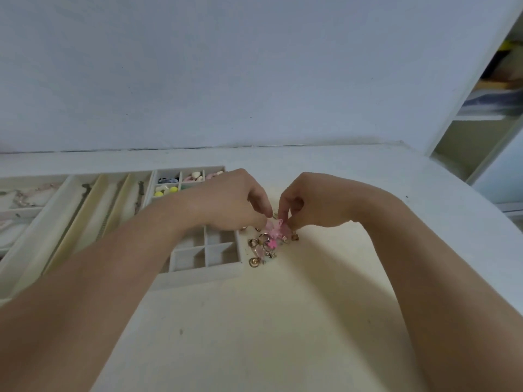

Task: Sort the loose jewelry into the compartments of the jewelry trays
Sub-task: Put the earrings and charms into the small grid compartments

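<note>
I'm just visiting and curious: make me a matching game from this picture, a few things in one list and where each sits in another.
Things:
1. yellow beads
2. loose pile
3. chains
4. pink piece

Places:
A. bare table, right of the grid tray
B. long slots, left tray
C. between both hands' fingertips
D. small far compartment of the grid tray

Pairs: 1-D, 2-A, 3-B, 4-C

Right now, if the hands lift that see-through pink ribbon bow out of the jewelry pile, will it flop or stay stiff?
The see-through pink ribbon bow will probably flop, since its thin loops already look soft and crumpled. It seems very light, so the right hand can likely lift it with fingertips alone. It lies among the small gold rings, so it may snag and drag one along.
</note>
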A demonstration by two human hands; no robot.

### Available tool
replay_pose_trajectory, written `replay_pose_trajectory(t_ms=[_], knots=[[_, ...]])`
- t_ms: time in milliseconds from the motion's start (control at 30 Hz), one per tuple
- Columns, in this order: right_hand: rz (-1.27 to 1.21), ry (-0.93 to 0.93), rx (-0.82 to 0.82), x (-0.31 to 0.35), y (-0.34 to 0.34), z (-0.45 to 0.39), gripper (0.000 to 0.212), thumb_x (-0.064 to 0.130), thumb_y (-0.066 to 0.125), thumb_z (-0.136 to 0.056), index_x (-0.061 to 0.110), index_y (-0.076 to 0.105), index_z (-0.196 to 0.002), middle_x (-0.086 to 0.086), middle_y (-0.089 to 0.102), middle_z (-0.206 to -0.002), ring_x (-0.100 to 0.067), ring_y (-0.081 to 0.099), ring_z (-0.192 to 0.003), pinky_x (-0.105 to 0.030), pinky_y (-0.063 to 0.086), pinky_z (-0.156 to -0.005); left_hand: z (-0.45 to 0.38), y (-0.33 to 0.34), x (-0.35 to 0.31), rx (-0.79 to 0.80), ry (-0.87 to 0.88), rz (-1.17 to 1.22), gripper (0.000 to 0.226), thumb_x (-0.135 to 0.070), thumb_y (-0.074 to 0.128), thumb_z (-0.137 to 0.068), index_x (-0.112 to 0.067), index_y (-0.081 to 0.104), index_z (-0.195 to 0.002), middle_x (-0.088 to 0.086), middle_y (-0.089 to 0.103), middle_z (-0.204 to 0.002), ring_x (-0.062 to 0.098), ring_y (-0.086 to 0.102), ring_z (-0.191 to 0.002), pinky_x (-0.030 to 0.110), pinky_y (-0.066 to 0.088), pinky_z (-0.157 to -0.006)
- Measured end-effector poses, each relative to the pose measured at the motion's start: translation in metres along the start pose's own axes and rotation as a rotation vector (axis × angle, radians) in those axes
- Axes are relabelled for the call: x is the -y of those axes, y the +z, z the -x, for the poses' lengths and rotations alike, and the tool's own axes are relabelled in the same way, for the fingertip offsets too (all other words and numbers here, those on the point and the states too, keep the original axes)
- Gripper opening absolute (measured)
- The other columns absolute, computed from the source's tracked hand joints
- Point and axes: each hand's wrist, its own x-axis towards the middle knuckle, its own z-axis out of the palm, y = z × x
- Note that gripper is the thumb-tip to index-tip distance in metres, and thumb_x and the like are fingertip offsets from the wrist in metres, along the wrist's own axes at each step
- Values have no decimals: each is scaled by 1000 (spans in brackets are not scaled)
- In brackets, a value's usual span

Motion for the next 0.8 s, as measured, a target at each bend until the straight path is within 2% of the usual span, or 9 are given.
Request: replay_pose_trajectory(t_ms=[67, 267, 333, 400, 533, 600, 667, 733, 800], knots=[[-66, -26, -63, -1, -3, 0, 12, 38, 80, -82, 39, 71, -74, 27, 56, -54, 5, 50, -48, -20, 36, -53, 3, -2, 2, -34, 12, 53, 10, -39, 82, -78, -35, 78, -86, -22, 74, -86, 1, 67, -90, 13, 48, -70], [-280, -132, -206, -1, -5, 0, 6, 36, 79, -85, 37, 76, -80, 20, 64, -62, 0, 54, -55, -10, 38, -46, 7, -2, 7, -158, 54, 197, 6, -30, 82, -82, -26, 78, -79, -10, 72, -70, -5, 54, -54, 7, 37, -51], [-227, -123, -208, -2, -5, 0, 8, 31, 81, -84, 38, 78, -83, 21, 65, -65, 2, 54, -54, -8, 38, -48, 8, -4, 10, -192, 41, 227, 9, -29, 80, -85, -24, 78, -78, -9, 72, -69, -5, 53, -51, 7, 36, -50], [-90, -60, -157, -2, -2, -1, 12, 30, 83, -82, 38, 79, -90, 17, 67, -74, 2, 56, -59, -12, 40, -54, 10, -6, 11, -228, 21, 270, 10, -29, 79, -86, -22, 77, -80, -7, 74, -73, -4, 54, -51, 8, 39, -49], [28, 28, -32, 3, 9, -4, 22, 40, 83, -80, 36, 77, -101, 14, 68, -86, -1, 58, -71, -20, 38, -60, 13, -6, 14, -268, 1, 345, 4, -20, 73, -90, -18, 73, -88, -4, 77, -77, -4, 49, -38, 8, 32, -37], [46, 56, -5, 5, 11, -4, 25, 43, 82, -79, 36, 75, -103, 15, 67, -87, -1, 57, -71, -21, 37, -59, 14, -6, 15, -276, -1, 327, 6, -16, 70, -92, -20, 67, -95, -2, 77, -79, -4, 53, -43, 10, 34, -39], [84, 73, 9, 7, 12, -5, 23, 45, 80, -80, 35, 74, -100, 15, 64, -85, -1, 55, -71, -22, 35, -58, 14, -7, 16, -276, -16, 297, 17, -11, 65, -93, -26, 59, -101, -1, 74, -78, 3, 67, -65, 18, 42, -51], [98, 90, 15, 8, 14, -6, 20, 46, 79, -80, 34, 74, -95, 14, 62, -84, -2, 54, -69, -22, 35, -57, 14, -7, 16, -264, -23, 258, 21, -8, 60, -93, -29, 61, -96, -3, 70, -76, 10, 69, -77, 20, 42, -52], [90, 102, 7, 10, 15, -6, 18, 46, 79, -81, 32, 74, -91, 13, 63, -83, -3, 54, -67, -23, 36, -56, 14, -7, 16, -244, -26, 226, 28, -5, 57, -91, -29, 70, -85, -6, 71, -78, 10, 68, -78, 20, 48, -57]])
